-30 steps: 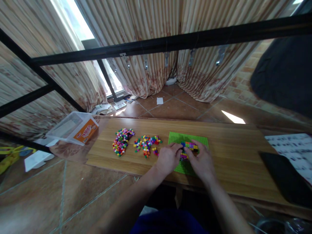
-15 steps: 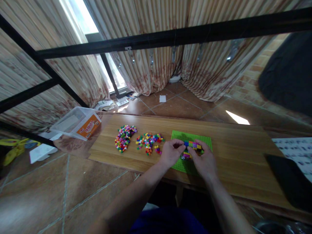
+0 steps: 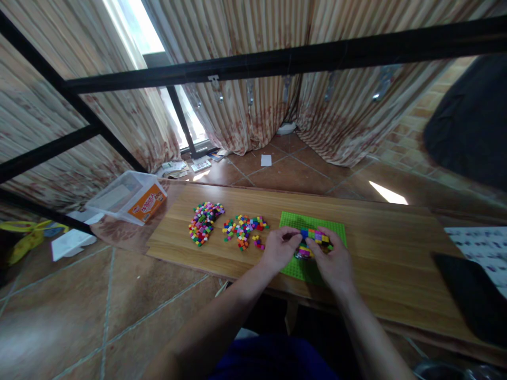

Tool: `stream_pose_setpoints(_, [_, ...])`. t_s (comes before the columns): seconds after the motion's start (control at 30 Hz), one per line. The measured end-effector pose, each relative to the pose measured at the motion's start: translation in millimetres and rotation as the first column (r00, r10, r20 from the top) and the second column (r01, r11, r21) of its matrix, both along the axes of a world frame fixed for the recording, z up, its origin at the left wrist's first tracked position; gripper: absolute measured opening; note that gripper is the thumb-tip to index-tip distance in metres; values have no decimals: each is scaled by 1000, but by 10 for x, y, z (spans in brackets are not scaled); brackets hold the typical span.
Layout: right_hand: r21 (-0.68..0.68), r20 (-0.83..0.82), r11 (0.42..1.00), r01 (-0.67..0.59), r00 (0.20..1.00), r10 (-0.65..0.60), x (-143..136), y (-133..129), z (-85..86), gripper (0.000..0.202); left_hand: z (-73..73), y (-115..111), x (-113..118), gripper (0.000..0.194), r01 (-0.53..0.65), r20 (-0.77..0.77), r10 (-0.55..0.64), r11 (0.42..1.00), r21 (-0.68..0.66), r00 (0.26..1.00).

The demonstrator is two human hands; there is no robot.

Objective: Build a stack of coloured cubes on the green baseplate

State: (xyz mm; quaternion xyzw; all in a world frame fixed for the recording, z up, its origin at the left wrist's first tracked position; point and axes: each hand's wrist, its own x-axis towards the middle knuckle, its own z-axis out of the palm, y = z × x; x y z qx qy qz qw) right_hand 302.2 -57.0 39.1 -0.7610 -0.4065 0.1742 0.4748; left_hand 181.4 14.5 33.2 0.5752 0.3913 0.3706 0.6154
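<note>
This looks like a room in a home, judging by the long patterned curtains (image 3: 237,124) across the top of the frame, the window (image 3: 139,26) at upper left, the brown floor tiles (image 3: 63,303) at lower left and the toy bricks (image 3: 204,224) on the wooden table (image 3: 388,253) at centre.

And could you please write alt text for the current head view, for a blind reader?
A person's right hand grips a multicoloured brick build over a green baseplate on a wooden table, the left hand at its blue end. Loose bricks lie piled farther left, near a clear plastic box.
</note>
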Motion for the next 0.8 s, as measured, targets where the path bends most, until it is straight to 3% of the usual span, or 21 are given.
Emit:
stream_pose_setpoints(0.2, [11, -108, 1000, 14, 994, -13, 21, -4, 7, 55, -9, -9, -12, 11, 12, 5, -12, 1000, 8, 1000])
stream_pose_setpoints(0.8, [34, -64, 999, -15, 998, 17, 24, 9, -75, 60, 32, -56, -21, 13, -4, -92, 16, 993, 119, 996])
